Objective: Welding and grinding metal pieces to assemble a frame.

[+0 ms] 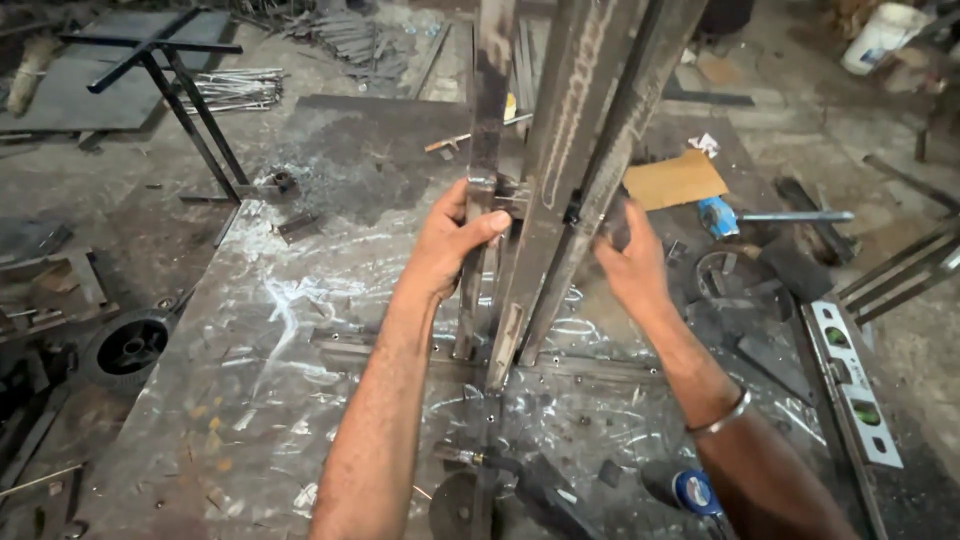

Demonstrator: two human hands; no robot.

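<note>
The fingers [487, 226] of the left hand [448, 245] are wrapped tight around a narrow upright steel bar [486, 120], thumb across its front; the right hand [630, 265] is laid against the wider angle-iron frame [580, 140] just beside it, its fingers curled behind the metal, their grip not discernible. Both uprights are stood on a chalk-marked steel tabletop [280, 340], with a spirit level [850, 385] at its right edge, a cardboard scrap [675, 180] beyond, and a black wheel [128, 347] on the floor to the left.
</note>
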